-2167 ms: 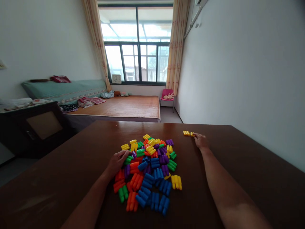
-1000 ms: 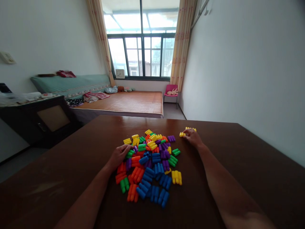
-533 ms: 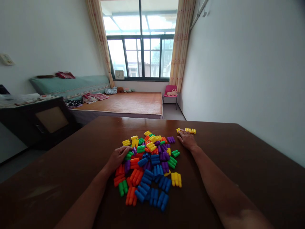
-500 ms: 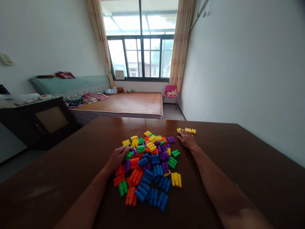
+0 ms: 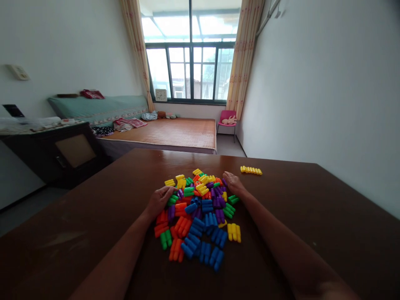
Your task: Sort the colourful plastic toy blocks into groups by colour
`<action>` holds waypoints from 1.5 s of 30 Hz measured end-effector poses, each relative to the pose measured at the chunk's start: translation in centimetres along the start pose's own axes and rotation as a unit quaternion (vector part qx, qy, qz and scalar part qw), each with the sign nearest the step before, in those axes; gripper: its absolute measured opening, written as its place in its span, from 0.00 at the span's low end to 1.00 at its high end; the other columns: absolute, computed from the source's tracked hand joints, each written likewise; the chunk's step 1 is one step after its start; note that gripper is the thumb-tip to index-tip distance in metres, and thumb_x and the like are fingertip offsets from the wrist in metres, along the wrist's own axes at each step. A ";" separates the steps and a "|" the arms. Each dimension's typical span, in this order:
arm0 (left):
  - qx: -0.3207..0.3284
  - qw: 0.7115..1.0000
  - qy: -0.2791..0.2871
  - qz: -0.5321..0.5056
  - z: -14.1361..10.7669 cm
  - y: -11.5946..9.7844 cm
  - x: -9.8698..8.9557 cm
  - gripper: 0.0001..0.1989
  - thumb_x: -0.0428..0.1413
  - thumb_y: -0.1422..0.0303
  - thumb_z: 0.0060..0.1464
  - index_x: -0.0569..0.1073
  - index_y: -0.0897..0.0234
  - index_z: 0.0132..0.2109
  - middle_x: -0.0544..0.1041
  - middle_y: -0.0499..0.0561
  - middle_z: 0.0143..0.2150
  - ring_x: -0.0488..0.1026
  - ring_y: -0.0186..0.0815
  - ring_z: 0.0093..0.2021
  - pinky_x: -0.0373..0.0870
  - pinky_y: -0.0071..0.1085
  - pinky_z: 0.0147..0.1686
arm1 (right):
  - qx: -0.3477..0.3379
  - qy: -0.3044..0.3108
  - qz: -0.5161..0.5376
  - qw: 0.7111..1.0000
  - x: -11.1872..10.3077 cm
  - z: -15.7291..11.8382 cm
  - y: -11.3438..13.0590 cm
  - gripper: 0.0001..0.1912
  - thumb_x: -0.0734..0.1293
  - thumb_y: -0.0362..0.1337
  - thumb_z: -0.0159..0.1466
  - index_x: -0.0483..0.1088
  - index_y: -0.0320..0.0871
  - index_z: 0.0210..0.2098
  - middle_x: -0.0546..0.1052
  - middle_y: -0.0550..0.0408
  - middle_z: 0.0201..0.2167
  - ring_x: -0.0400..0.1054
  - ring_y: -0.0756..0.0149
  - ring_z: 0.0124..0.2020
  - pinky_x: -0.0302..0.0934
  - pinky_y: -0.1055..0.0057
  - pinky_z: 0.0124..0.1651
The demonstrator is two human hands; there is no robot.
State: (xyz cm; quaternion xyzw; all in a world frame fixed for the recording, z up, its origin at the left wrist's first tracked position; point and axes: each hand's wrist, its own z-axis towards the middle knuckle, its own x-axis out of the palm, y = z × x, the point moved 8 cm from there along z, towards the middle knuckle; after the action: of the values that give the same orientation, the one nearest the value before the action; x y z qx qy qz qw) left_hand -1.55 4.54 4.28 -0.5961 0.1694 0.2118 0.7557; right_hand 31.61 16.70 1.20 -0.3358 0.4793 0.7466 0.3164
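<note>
A heap of plastic blocks in blue, red, orange, green, purple and yellow lies on the brown table (image 5: 275,187). At the heap's left edge is my left hand (image 5: 161,200), its fingers closed at a small purple block (image 5: 180,193). My right hand (image 5: 233,183) rests at the heap's upper right, over a purple block that it partly covers; whether it grips the block is hard to tell. Beyond it, a row of joined yellow blocks (image 5: 251,170) lies by itself. Blue blocks (image 5: 204,252) and a yellow block (image 5: 234,232) form the near side of the heap.
Past the table's far edge is a bed (image 5: 168,131) with cloths on it. A dark cabinet (image 5: 75,152) stands at the left. A pink chair (image 5: 227,118) is near the window, and a white wall (image 5: 321,83) runs along the right.
My right hand has left the yellow row and moved left and nearer to the heap's purple block. The yellow row now lies untouched. My left hand stays at the heap's left; the view has shifted slightly.
</note>
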 end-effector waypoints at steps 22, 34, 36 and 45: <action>0.052 0.993 -0.102 0.032 1.0 1.1 -1.5 0.22 0.47 0.56 0.57 0.79 0.66 0.38 0.79 0.58 0.44 0.73 0.43 0.48 0.66 0.37 0.52 | -0.045 0.062 -0.004 0.997 3.9 2.3 16.0 0.24 0.65 0.53 0.59 0.71 0.52 0.52 0.75 0.51 0.49 0.62 0.52 0.54 0.57 0.57 0.54; 0.040 0.995 -0.092 0.016 1.0 1.5 -1.7 0.22 0.49 0.52 0.56 0.80 0.65 0.38 0.78 0.57 0.45 0.73 0.43 0.49 0.66 0.36 0.53 | -0.052 -0.053 0.029 0.997 -0.9 1.9 12.4 0.22 0.64 0.49 0.59 0.70 0.48 0.51 0.75 0.52 0.48 0.64 0.57 0.51 0.58 0.61 0.53; 0.039 0.995 -0.088 0.022 1.1 1.7 -1.6 0.23 0.49 0.52 0.56 0.79 0.65 0.38 0.78 0.56 0.46 0.73 0.43 0.49 0.66 0.36 0.54 | -0.034 -0.112 -0.004 0.993 -3.7 0.7 7.3 0.22 0.65 0.47 0.58 0.71 0.45 0.49 0.75 0.50 0.47 0.65 0.56 0.49 0.58 0.62 0.53; 0.034 0.995 -0.082 0.046 1.3 2.2 -1.6 0.22 0.49 0.52 0.56 0.79 0.63 0.38 0.77 0.55 0.47 0.72 0.42 0.50 0.65 0.35 0.54 | 0.099 -0.110 0.026 0.989 -6.9 -1.7 -10.0 0.17 0.66 0.38 0.53 0.75 0.46 0.42 0.77 0.52 0.42 0.71 0.64 0.35 0.64 0.64 0.46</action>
State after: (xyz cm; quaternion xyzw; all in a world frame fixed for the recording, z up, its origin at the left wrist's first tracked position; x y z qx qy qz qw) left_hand -4.05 6.03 3.62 -0.5419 0.1416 0.2885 0.7765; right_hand 43.82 17.50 1.23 -0.2061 0.5219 0.7356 0.3796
